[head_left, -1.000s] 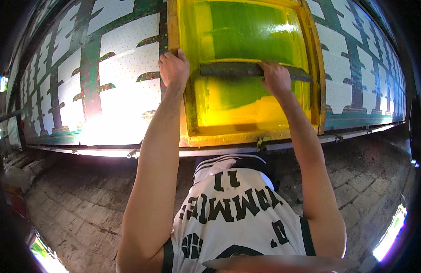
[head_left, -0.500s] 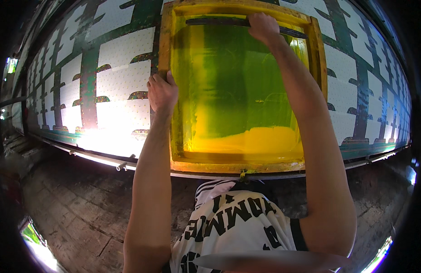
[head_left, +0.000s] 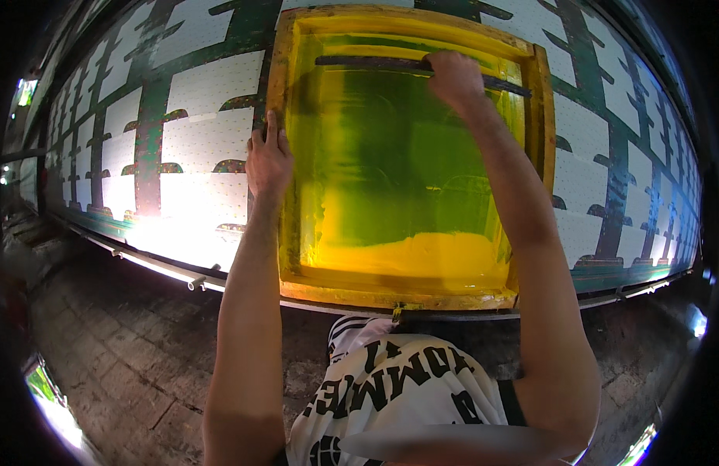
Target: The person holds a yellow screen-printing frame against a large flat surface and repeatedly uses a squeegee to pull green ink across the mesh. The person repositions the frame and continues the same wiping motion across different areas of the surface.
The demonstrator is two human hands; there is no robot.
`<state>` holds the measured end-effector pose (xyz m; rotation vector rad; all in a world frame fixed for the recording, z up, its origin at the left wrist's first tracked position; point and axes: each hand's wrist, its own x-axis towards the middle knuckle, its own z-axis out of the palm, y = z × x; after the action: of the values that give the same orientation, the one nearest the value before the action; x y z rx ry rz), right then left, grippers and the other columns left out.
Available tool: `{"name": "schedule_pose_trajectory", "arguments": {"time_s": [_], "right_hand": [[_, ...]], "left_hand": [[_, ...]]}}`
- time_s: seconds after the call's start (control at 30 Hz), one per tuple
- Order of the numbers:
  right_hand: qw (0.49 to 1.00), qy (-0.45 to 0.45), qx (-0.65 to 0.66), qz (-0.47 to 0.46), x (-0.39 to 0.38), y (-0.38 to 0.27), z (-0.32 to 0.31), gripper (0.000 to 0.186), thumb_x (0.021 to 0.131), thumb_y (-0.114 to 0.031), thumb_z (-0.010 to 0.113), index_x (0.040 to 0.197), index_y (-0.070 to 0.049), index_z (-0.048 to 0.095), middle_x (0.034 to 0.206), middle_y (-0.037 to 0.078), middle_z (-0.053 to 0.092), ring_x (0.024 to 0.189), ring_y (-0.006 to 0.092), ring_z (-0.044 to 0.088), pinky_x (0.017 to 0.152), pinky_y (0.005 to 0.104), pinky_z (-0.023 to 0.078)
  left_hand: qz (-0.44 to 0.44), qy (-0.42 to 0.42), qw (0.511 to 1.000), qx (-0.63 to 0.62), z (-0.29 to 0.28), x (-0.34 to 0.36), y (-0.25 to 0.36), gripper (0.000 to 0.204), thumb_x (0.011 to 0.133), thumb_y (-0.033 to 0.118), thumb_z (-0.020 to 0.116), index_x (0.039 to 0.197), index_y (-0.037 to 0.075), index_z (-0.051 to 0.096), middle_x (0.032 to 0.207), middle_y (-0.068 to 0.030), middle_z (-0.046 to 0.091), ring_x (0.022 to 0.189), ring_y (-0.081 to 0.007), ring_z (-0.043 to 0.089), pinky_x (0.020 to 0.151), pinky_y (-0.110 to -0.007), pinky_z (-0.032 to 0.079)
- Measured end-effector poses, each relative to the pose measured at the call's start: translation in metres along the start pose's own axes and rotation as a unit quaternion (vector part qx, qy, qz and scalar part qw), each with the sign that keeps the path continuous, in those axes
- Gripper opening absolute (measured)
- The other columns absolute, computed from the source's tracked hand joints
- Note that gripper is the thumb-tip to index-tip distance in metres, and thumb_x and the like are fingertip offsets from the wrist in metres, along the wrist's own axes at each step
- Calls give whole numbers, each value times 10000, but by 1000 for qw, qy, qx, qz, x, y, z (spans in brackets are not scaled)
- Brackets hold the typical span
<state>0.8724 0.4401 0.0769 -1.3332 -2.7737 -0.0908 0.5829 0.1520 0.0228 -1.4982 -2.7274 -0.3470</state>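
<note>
A wooden-framed printing screen (head_left: 398,293), smeared with yellow ink, lies in front of me. My right hand (head_left: 456,80) is closed around a long dark squeegee (head_left: 367,64), which spans most of the mesh near its far end. Yellow ink (head_left: 422,255) is pooled along the near end; through the mesh (head_left: 398,155) the middle looks green. At the frame's left rail, my left hand (head_left: 268,165) rests against the outer side, index finger stretched along the wood and thumb apart. The undersides of its fingers are hidden.
The long table (head_left: 154,132) runs out to both sides, dark green with rows of white dotted pieces (head_left: 208,144) bearing dark curved tabs. A metal rail (head_left: 195,283) follows its near edge. Below is a brick-like floor (head_left: 119,373).
My right hand has drawn the squeegee a little toward me from the far end. My left index finger has straightened along the frame. The whole view has shifted slightly.
</note>
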Motion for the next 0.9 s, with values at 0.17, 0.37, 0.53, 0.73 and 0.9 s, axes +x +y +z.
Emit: {"name": "schedule_pose_trajectory", "arguments": {"time_s": [0.17,0.37,0.53,0.73,0.9], "right_hand": [[999,23,-41,0,28,32,7,344,942,-217,758,1282,-171,771,1130,132,803,1071,335,793,885,491,666],[999,-1,-46,17,64,69,22,377,941,-243,731,1305,-149,762,1156,155,802,1093,351,788,915,522,656],[995,-74,-49,42,58,73,16,384,944,-276,715,1272,-84,766,1163,155,808,1090,357,794,934,515,654],[977,-165,16,131,-16,34,-9,335,989,-288,703,1235,-75,782,1139,176,799,1078,317,798,929,501,654],[975,-111,66,178,-117,-6,-18,190,925,-201,740,1030,-67,825,1016,175,815,966,358,816,843,481,659]], "left_hand": [[-17,-27,999,-4,1,-1,-1,549,1173,387,464,1700,234,436,1322,-178,613,1229,-378,637,959,-535,605],[-9,-25,1000,5,2,0,-1,565,1163,382,485,1702,221,429,1306,-189,606,1199,-408,635,926,-538,624],[3,-10,1000,12,5,0,-3,569,1160,379,498,1700,215,433,1292,-200,609,1182,-410,634,929,-548,614],[3,0,1000,20,3,-2,3,568,1163,395,482,1702,221,433,1292,-200,630,1201,-407,634,941,-551,596],[12,3,1000,14,1,-4,2,564,1170,388,469,1704,211,428,1322,-210,634,1203,-417,638,976,-547,583]]}}
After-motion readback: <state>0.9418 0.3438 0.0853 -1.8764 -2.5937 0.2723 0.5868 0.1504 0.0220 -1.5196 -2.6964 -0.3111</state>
